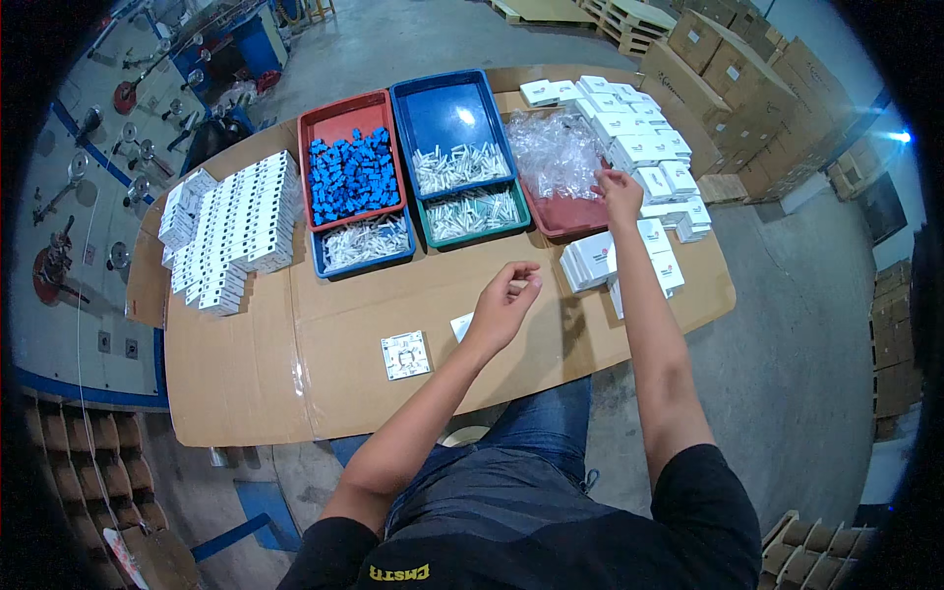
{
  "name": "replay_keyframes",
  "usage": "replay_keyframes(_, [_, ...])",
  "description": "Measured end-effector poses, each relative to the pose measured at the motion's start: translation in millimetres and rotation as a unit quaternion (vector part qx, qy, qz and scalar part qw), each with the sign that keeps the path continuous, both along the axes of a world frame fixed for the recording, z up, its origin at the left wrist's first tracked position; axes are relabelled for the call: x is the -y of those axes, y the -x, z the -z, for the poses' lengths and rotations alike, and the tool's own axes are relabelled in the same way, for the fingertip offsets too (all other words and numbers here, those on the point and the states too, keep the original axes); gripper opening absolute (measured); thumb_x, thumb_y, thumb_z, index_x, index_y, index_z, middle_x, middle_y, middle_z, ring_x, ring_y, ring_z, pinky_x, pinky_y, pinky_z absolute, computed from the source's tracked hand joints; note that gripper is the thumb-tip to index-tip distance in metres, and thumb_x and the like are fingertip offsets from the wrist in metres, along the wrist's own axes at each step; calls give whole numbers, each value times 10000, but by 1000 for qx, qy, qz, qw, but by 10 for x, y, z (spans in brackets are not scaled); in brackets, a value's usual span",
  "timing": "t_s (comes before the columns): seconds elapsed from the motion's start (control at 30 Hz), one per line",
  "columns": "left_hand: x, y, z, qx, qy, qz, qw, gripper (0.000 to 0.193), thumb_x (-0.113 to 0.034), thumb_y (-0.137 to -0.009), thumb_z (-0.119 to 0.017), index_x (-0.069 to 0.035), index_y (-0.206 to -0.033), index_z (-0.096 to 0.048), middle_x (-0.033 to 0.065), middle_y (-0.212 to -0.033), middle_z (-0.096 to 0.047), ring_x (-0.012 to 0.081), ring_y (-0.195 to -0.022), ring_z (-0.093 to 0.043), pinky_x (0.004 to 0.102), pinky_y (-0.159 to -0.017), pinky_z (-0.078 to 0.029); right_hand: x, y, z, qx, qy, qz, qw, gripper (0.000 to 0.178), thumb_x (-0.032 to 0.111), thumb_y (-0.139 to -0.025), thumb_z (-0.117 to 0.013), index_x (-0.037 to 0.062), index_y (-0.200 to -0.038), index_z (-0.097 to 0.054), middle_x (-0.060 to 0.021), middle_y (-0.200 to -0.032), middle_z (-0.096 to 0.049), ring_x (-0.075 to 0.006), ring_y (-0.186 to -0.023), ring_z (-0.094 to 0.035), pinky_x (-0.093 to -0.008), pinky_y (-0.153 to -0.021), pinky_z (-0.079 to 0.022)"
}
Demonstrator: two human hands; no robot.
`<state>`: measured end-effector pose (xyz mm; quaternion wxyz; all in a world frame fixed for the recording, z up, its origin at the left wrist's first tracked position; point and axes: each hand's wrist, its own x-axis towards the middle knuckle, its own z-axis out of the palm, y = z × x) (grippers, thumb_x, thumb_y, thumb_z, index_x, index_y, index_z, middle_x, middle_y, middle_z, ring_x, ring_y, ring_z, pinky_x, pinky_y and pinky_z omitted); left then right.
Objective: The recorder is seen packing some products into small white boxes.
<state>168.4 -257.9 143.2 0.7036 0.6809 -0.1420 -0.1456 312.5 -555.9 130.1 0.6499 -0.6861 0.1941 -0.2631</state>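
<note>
My right hand (619,197) reaches over the right side of a red tray (570,218). Its fingertips are pinched at the edge of a heap of clear plastic bags (556,147), apparently on one bag. My left hand (504,307) hovers above the cardboard-covered table, fingers loosely bent, with a gap between thumb and forefinger and nothing visible in it. Partly hidden behind that hand lies a small white piece (460,326). To its left, a white square plate with fittings on its face (405,356) rests flat on the cardboard.
Stacked white square units (236,221) fill the table's left. Blue parts lie in another red tray (349,103); white tubular pieces lie in a blue tray (442,108) and the trays beneath. White boxes (639,147) stand at right, some (590,261) near my right forearm. Cartons (747,88) are beyond.
</note>
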Motion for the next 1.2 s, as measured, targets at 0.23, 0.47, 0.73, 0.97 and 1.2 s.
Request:
replay_keyframes(0.23, [-833, 862, 463, -153, 44, -45, 986, 326, -259, -1027, -607, -46, -1273, -608, 67, -1162, -671, 118, -903, -631, 277, -798, -500, 478, -253, 329, 2, -5, 54, 999, 157, 73, -887, -761, -51, -973, -718, -99, -848, -716, -183, -619, -696, -279, -535, -541])
replay_keyframes(0.47, [-1332, 1191, 531, -245, -26, -123, 961, 322, -270, -1051, -532, -65, -1287, -605, 50, -1149, -699, 109, -903, -640, 270, -824, -491, 11, -66, 151, 4, -92, 9, 996, 129, 69, -913, -701, -1, -1021, -690, -77, -894, -724, -126, -652, -648, -227, -522, -453])
replay_keyframes(0.73, [-931, 661, 111, -147, 56, -204, 966, 338, -297, -1032, -609, -36, -1247, -601, 85, -1068, -690, 111, -808, -654, 229, -676, -492, -1848, 1698, -41, -171, -95, -387, 901, 113, 165, -944, -695, 61, -987, -692, -21, -847, -690, -67, -678, -590, -225, -540, -442])
replay_keyframes(0.97, [-1054, 697, 342, -128, 62, -262, 955, 289, -292, -1030, -625, -23, -924, -632, -19, -729, -580, 43, -548, -473, 223, -491, -383, -2384, 2251, 152, -184, -299, -405, 844, 126, 130, -980, -659, 35, -1058, -687, -10, -828, -660, -78, -691, -608, -222, -553, -476])
replay_keyframes(1.2, [-1174, 772, 404, -133, 79, -279, 948, 315, -320, -1020, -640, -36, -885, -621, -30, -701, -556, 35, -546, -454, 218, -477, -355, -2471, 2209, 95, -225, -254, -388, 857, 142, 130, -972, -663, 30, -1069, -690, -20, -818, -661, -90, -707, -634, -233, -540, -485])
